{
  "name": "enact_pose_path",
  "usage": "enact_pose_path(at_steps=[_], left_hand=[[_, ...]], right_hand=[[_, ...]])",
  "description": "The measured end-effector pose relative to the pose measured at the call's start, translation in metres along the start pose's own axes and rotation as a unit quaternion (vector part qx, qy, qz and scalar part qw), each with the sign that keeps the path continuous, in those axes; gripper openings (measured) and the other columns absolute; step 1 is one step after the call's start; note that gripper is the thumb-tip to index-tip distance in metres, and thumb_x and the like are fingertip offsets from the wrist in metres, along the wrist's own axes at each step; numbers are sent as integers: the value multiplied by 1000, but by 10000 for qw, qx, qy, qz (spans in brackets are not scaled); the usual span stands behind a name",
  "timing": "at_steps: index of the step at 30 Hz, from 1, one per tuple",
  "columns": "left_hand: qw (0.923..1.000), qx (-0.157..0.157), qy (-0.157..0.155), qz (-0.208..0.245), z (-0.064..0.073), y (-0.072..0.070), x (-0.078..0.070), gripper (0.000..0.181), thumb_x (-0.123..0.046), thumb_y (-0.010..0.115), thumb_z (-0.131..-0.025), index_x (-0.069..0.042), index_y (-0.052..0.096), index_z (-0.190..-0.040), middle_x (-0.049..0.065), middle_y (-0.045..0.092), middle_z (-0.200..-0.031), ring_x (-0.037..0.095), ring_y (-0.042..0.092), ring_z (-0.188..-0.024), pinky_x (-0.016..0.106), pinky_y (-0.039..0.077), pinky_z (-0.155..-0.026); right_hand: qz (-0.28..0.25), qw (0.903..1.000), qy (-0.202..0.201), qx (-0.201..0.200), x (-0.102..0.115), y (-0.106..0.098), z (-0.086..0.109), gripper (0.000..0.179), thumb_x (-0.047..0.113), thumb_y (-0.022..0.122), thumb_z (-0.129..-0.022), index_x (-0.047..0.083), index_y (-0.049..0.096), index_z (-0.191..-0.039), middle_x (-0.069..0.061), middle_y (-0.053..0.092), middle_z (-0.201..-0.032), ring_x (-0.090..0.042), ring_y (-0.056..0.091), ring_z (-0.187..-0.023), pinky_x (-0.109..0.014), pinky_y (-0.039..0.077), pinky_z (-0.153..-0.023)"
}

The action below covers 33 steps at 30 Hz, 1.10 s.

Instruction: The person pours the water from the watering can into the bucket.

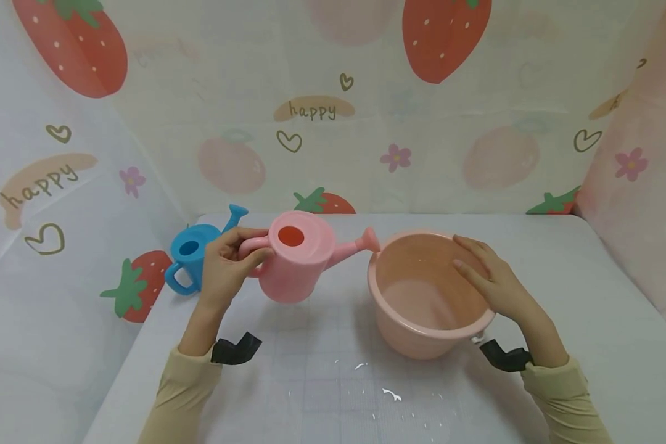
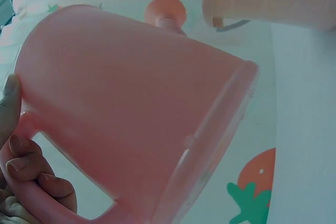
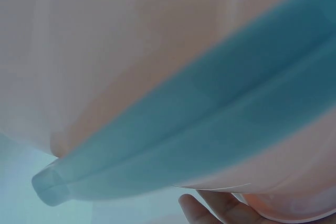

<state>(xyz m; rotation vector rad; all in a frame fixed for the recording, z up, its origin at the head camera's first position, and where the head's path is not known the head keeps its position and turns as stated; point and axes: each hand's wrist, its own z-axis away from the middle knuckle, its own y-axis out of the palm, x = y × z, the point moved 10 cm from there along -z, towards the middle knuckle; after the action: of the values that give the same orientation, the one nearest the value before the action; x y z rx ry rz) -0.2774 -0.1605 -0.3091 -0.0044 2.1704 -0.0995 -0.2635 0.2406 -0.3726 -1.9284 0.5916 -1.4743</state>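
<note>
My left hand (image 1: 226, 265) grips the handle of a pink watering can (image 1: 298, 262), held above the table with its spout pointing right. In the left wrist view, curled fingers (image 2: 39, 174) wrap the can's handle. The spout's rose (image 1: 370, 239) is close to the left rim of a pink bucket (image 1: 426, 333); I cannot tell from the head view whether they touch. My right hand (image 1: 496, 280) holds the bucket's right rim, thumb over the inside wall. A blurred bluish strip (image 3: 184, 124) crosses the right wrist view in front of the bucket's wall.
A blue watering can (image 1: 191, 250) stands at the back left, partly behind my left hand. Water drops (image 1: 391, 394) lie on the white table (image 1: 288, 394) near the front. Printed cloth (image 1: 316, 154) walls the table at the back and sides.
</note>
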Motion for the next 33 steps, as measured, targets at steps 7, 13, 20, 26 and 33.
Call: enact_pose_path(at_steps=[7,13,20,26,33], left_hand=[[9996,-250,-93,-68,7,-8,6,27,4,69,-79,7,63,-105,-5,69,-96,15,64,-89,22,53,-75],[9992,-401,-83,-8,14,-13,11,27,5,68,-79,8,61,-105,-5,68,-97,14,63,-90,21,53,-75],[9971,-757,-9,44,22,-23,17,29,6,68,-78,10,61,-106,-4,68,-97,13,63,-89,20,53,-75],[9939,-1096,-7,153,29,-33,23,30,5,68,-79,12,59,-107,-4,68,-97,12,63,-89,19,52,-75],[9908,-1334,-227,48,37,-40,35,30,3,68,-79,11,59,-107,-5,68,-97,12,62,-90,18,52,-76]], right_hand=[[28,9999,-94,-52,1,-1,-2,55,35,48,-96,14,32,-144,-16,31,-145,-42,29,-132,-67,26,-98],[33,9999,-112,-78,3,-1,-3,54,34,48,-96,14,32,-144,-16,31,-145,-43,29,-131,-68,26,-97],[34,10000,-73,-46,5,0,-2,54,34,48,-96,15,32,-144,-16,31,-145,-43,29,-131,-68,26,-97],[27,9999,-93,-89,4,0,-2,54,34,49,-96,15,33,-144,-15,32,-145,-43,29,-131,-68,26,-97],[26,9999,-50,-87,0,0,-1,55,35,49,-96,14,32,-144,-15,31,-145,-42,28,-132,-68,25,-98]])
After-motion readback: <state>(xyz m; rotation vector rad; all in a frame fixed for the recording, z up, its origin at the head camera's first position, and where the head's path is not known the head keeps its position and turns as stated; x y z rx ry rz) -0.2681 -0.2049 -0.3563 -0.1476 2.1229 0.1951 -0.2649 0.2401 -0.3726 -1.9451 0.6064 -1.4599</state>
